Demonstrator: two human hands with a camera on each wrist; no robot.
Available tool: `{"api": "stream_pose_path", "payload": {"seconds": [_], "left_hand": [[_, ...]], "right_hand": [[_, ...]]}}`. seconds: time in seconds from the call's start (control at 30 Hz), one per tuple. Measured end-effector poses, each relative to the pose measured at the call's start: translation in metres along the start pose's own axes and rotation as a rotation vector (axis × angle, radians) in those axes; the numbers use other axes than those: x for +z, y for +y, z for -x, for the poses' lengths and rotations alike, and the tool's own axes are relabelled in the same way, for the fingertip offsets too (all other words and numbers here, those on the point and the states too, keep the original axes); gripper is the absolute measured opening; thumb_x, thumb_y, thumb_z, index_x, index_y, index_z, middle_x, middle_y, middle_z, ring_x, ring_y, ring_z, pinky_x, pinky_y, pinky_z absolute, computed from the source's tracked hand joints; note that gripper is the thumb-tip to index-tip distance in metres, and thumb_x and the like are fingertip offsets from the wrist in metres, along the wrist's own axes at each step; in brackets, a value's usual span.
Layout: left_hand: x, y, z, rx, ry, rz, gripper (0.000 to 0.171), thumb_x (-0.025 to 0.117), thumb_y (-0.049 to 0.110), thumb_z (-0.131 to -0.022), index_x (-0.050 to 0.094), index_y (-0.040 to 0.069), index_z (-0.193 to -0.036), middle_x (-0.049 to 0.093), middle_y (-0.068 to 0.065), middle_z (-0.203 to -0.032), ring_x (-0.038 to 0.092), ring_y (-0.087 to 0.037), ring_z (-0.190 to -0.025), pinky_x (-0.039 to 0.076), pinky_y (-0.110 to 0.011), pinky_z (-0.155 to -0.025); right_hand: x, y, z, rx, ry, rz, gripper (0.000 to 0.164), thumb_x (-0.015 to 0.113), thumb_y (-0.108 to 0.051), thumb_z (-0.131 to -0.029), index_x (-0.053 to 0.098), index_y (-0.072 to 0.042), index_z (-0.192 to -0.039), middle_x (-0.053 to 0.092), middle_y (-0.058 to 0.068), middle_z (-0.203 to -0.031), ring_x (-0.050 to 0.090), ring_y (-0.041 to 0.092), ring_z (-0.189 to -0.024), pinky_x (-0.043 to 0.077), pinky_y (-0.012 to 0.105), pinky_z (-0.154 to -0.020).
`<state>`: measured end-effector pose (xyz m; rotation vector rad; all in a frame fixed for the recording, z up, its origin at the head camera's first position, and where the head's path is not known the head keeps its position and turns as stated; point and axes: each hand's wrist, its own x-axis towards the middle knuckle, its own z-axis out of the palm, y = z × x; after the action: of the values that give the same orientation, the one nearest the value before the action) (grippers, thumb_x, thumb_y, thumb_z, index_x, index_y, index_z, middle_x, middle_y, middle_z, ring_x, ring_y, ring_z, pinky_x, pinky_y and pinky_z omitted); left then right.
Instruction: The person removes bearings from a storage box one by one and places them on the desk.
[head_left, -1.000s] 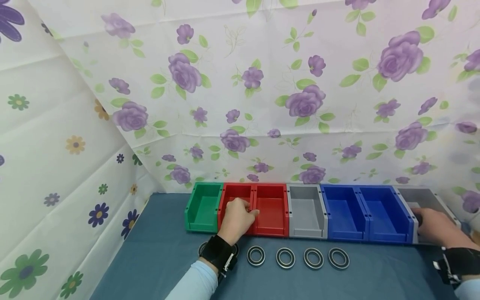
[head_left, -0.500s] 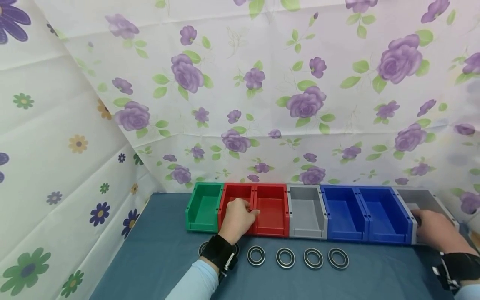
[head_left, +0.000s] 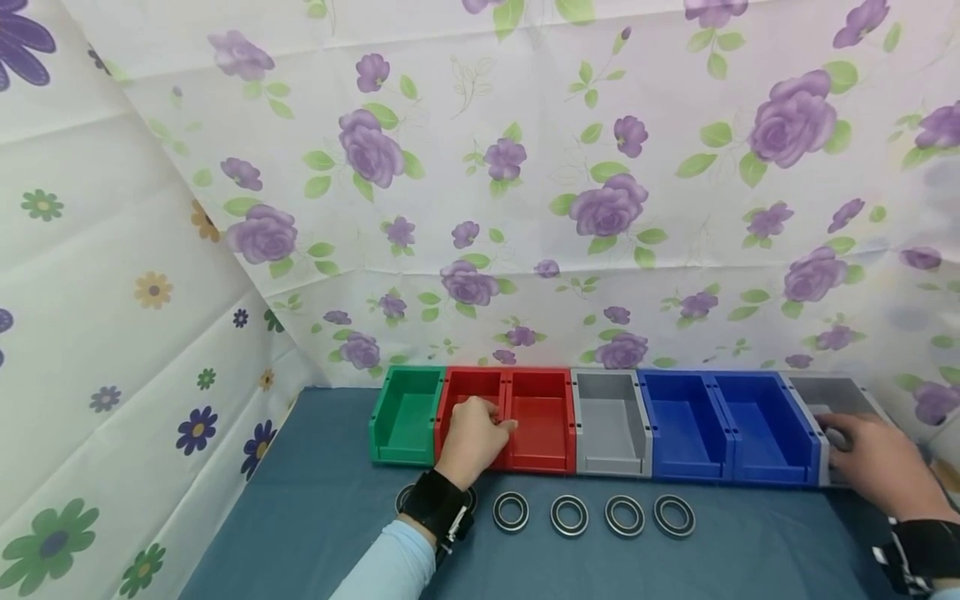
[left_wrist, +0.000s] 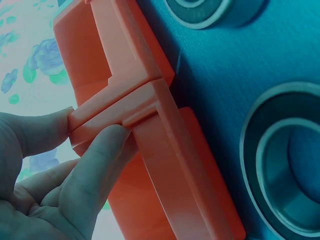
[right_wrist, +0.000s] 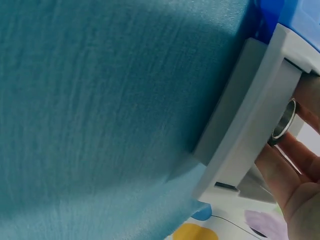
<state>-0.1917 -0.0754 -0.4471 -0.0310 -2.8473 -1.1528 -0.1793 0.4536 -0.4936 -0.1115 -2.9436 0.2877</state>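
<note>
My left hand (head_left: 472,437) is at the wall shared by the two red bins (head_left: 540,425). In the left wrist view its thumb and fingers pinch the adjoining walls (left_wrist: 105,110). At the far right, my right hand (head_left: 885,462) reaches into the right grey bin (head_left: 843,392), holding a metal ring bearing (right_wrist: 275,139) between curled fingers over the bin's front wall. A row of bearings (head_left: 569,532) lies on the blue cloth before the bins. My left wrist partly hides the leftmost ones.
A green bin (head_left: 408,417) ends the row at left. Another grey bin (head_left: 611,421) and two blue bins (head_left: 765,425) stand between the red pair and the right grey bin. A flowered sheet (head_left: 450,208) hangs close behind; dark wristbands (head_left: 442,500) hold the cameras.
My left hand keeps its place on the red bins. My right hand has shifted and turned slightly at the right grey bin, and the bearing in its fingers now shows more plainly.
</note>
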Motion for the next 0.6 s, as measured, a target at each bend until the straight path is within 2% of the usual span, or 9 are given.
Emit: {"api": "stream_pose_path", "payload": {"seconds": [0.17,0.37,0.6], "left_hand": [[0.001,-0.001,0.001,0.0,-0.007,0.007,0.027,0.073,0.028,-0.08,0.069,0.006,-0.095,0.059,0.005,-0.065,0.052,-0.011,-0.053,0.044,-0.025,-0.048],[0.001,-0.001,0.001,0.0,0.004,-0.003,0.033,0.074,0.029,-0.078,0.069,0.005,-0.1,0.065,0.0,-0.083,0.055,-0.009,-0.064,0.046,-0.022,-0.055],[-0.001,0.001,0.001,0.006,0.004,-0.006,0.035,0.073,0.032,-0.079,0.069,0.005,-0.101,0.066,-0.004,-0.088,0.058,-0.012,-0.068,0.048,-0.024,-0.057]], "right_hand": [[-0.004,-0.005,0.006,-0.012,0.076,-0.002,0.044,0.073,-0.012,-0.072,0.058,0.007,-0.11,0.053,0.03,-0.102,0.049,0.046,-0.089,0.04,0.058,-0.069],[-0.012,-0.01,0.013,-0.033,0.178,-0.018,0.044,0.075,-0.01,-0.071,0.058,0.006,-0.109,0.05,0.031,-0.104,0.051,0.044,-0.084,0.044,0.053,-0.063],[-0.024,-0.023,0.022,-0.095,0.321,-0.03,0.044,0.073,-0.007,-0.073,0.057,0.004,-0.113,0.047,0.027,-0.105,0.052,0.037,-0.069,0.044,0.049,-0.058]]}}
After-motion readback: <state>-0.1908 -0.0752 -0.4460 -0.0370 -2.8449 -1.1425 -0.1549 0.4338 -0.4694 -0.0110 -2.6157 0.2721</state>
